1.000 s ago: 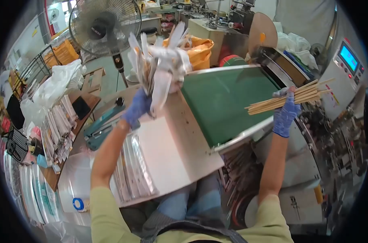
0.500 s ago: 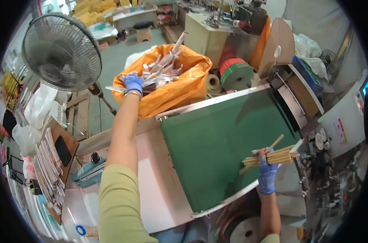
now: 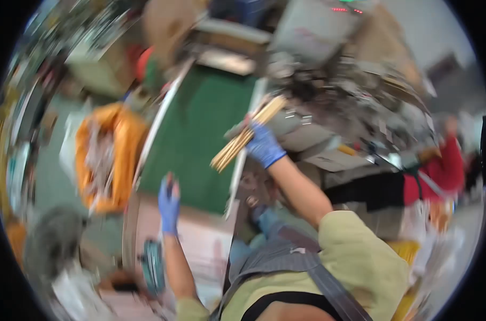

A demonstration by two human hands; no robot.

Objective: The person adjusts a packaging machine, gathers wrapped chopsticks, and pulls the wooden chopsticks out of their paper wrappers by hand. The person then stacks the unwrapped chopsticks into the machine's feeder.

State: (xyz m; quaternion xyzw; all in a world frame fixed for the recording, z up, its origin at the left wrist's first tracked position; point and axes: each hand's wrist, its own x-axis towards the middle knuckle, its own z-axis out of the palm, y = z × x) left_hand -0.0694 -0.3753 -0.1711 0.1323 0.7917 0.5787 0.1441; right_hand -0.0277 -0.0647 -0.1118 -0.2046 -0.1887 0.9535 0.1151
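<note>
In my right hand, gloved in blue, is a bundle of thin pale wooden sticks. My fingers wrap round its middle, and the bundle slants over the right edge of the green conveyor belt. My left hand, also in a blue glove with bare fingertips, is over the near left end of the belt, by the pale board. Its fingers point forward, a little apart, and I see nothing in them, though motion blurs the view.
An orange bag of crumpled wrappers stands left of the belt. The fan is at lower left, beside a teal tool on the pale board. Grey machinery rises beyond the belt. A person in red is at right.
My view has swung to the right. My left hand has left the orange bag and come back to the belt's near end. The right hand still grips the sticks.
</note>
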